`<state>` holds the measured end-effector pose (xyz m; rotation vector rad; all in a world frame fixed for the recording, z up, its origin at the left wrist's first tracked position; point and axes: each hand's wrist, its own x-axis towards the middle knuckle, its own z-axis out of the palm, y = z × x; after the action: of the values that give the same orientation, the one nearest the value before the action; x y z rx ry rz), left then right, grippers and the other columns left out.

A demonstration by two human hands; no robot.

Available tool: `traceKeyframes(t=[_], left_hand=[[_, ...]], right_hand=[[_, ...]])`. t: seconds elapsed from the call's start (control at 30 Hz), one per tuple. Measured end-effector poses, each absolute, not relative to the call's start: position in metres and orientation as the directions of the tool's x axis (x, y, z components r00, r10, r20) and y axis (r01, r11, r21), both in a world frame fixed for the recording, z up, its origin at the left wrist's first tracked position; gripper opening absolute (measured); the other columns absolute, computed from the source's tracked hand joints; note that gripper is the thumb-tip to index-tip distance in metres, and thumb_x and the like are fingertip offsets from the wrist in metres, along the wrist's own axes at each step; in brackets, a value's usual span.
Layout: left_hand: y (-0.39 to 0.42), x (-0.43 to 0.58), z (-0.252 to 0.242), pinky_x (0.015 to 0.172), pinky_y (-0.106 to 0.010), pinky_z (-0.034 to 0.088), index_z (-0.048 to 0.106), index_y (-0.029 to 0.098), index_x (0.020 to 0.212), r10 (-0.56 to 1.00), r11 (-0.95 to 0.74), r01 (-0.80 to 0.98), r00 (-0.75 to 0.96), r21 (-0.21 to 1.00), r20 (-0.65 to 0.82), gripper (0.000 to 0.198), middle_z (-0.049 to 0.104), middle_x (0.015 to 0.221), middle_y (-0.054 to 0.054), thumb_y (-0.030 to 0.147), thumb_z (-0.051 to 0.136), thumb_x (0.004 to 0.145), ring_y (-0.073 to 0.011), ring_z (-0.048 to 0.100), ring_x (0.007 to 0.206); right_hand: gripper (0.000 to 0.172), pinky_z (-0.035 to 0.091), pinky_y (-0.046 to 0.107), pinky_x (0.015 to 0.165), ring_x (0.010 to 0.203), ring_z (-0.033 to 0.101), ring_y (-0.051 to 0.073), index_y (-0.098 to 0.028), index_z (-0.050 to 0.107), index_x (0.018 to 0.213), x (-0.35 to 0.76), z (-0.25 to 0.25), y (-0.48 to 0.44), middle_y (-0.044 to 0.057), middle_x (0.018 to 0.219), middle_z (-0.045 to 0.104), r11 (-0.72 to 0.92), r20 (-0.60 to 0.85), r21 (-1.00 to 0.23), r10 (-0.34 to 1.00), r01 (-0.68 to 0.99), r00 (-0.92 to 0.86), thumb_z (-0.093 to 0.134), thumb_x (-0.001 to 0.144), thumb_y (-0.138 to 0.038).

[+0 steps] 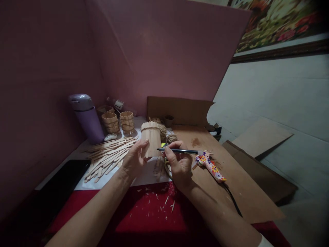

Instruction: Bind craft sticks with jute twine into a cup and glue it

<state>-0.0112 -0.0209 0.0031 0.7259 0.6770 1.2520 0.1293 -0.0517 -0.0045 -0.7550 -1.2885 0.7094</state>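
My left hand (135, 157) grips a cup made of upright wooden craft sticks (151, 139), with twine wound round it near the top. A dark pen (181, 151) is pinched in my right hand (179, 164), its tip pointing left at the lower side of the cup. Whether the tip touches the wood I cannot tell. Partly hidden behind my right hand are scissors (167, 168). Many loose craft sticks (110, 159) lie in a fanned pile left of my left hand.
Two finished-looking stick cups, one a twine-wrapped cup (127, 122), stand behind beside a purple bottle (89, 120). Twine balls (171, 138) lie behind the held cup. A flowered glue gun (211, 167) with its cord rests on cardboard (231, 192). A black phone-like slab (64, 181) lies left.
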Motion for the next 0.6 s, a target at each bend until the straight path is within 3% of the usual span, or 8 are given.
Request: traceKeyframes(t=[0.27, 0.43, 0.6], left_hand=[[-0.0161, -0.0128, 0.0018, 0.059, -0.027, 0.055, 0.061, 0.010, 0.111, 0.978, 0.164, -0.631, 0.205, 0.758, -0.042, 0.040, 0.071, 0.094, -0.011, 0.027, 0.064, 0.075, -0.0216, 0.068, 0.081], [-0.0178, -0.0123, 0.0035, 0.065, -0.029, 0.057, 0.061, 0.010, 0.110, 0.981, 0.158, -0.633, 0.191, 0.758, -0.044, 0.039, 0.071, 0.095, -0.011, 0.027, 0.063, 0.075, -0.0220, 0.068, 0.082], [-0.0188, -0.0118, 0.0044, 0.062, -0.028, 0.056, 0.063, 0.010, 0.106, 0.983, 0.152, -0.638, 0.177, 0.755, -0.048, 0.035, 0.071, 0.094, -0.010, 0.026, 0.064, 0.074, -0.0215, 0.068, 0.080]], right_hand=[[0.012, 0.045, 0.029, 0.063, 0.066, 0.055, 0.013, -0.021, 0.054, 0.083, 0.1303, -0.0092, -0.0497, -0.001, 0.072, 0.056, 0.592, 0.596, -0.803, 0.789, 0.076, 0.150, 0.058, 0.086, -0.032], [0.013, 0.045, 0.029, 0.062, 0.065, 0.054, 0.013, -0.021, 0.054, 0.083, 0.1303, -0.0086, -0.0493, -0.001, 0.071, 0.055, 0.586, 0.592, -0.806, 0.794, 0.085, 0.138, 0.058, 0.086, -0.033], [0.012, 0.045, 0.029, 0.063, 0.066, 0.054, 0.014, -0.021, 0.054, 0.084, 0.1298, -0.0091, -0.0488, -0.001, 0.072, 0.055, 0.597, 0.604, -0.797, 0.785, 0.092, 0.134, 0.057, 0.086, -0.032]])
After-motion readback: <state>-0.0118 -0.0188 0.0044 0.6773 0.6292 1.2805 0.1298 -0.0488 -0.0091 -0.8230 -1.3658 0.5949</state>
